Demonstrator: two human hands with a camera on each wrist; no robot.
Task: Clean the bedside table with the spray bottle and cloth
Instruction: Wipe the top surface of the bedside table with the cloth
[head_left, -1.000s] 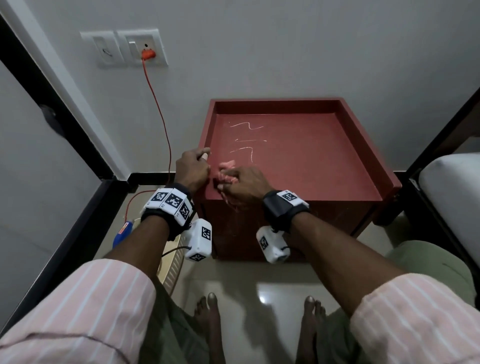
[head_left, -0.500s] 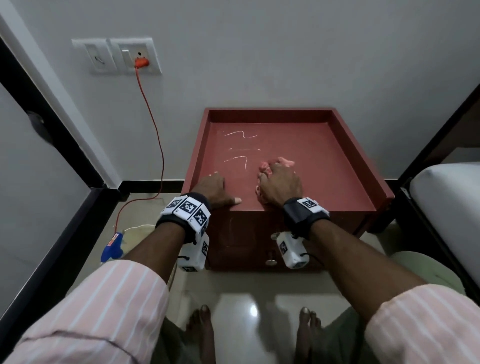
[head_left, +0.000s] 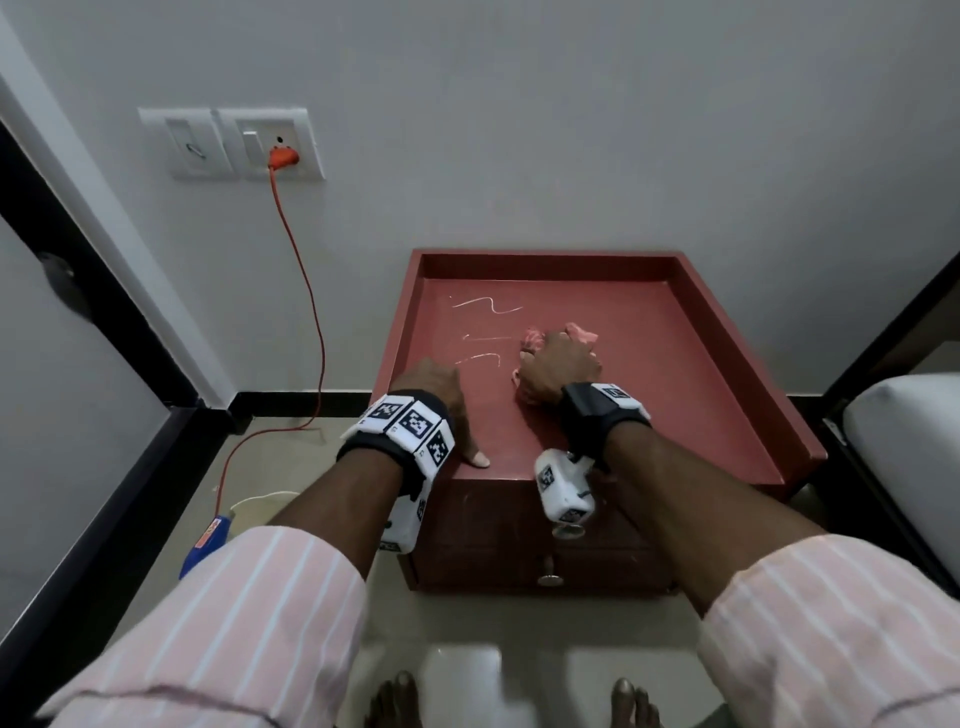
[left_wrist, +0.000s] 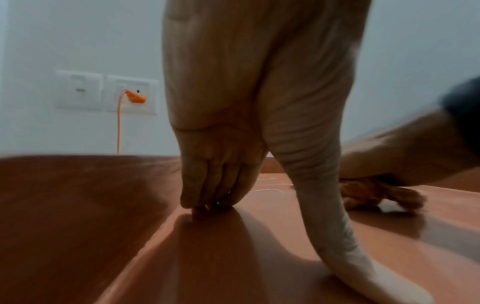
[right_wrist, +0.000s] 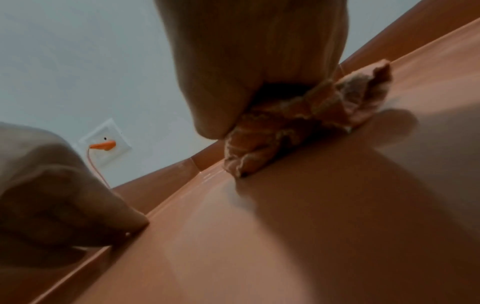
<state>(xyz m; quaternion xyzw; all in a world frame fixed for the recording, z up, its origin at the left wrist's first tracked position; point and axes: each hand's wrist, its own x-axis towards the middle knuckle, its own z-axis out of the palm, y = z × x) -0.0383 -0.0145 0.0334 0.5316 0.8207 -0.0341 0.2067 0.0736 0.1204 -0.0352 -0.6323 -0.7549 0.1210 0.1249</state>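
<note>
The red bedside table (head_left: 654, 395) has a raised rim and thin white scribble marks (head_left: 485, 305) on its left half. My right hand (head_left: 558, 364) grips a bunched pink cloth (head_left: 583, 331) and presses it onto the tabletop just right of the marks; in the right wrist view the cloth (right_wrist: 298, 127) bulges out under the palm. My left hand (head_left: 439, 387) rests on the front left of the top with straight fingers (left_wrist: 210, 185) touching the surface and the thumb spread. I cannot make out a spray bottle.
A wall socket holds an orange plug (head_left: 283, 156), and its cable (head_left: 306, 291) runs down to the floor left of the table. A blue object (head_left: 205, 545) lies there. A mattress (head_left: 904, 457) stands close on the right. Drawer knob (head_left: 548, 577) and my bare feet (head_left: 395, 696) are below.
My right hand has slid the cloth from the front left corner up toward the middle of the top. My left hand moved from the left rim onto the tabletop.
</note>
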